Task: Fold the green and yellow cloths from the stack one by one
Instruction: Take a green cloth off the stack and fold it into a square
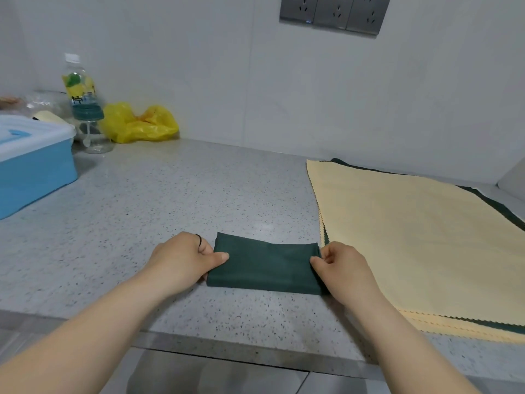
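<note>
Now both hands clamped on the dark green folded cloth (265,265): left hand (181,258) pinches its left end, right hand (343,268) its right, on the speckled grey stone desk (159,194) beside the pale yellow cloth stack (412,237). Judgement: match edges squarely, press crease flat before releasing.

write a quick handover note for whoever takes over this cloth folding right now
Hands: left hand pinches the left end of the folded green cloth; right hand pinches its right end.
It lies on the counter, a narrow rectangle.
The stack lies flat to its right, a yellow cloth on top, green edges showing beneath.
Left: finish this one, then fold the stack one by one.
</note>
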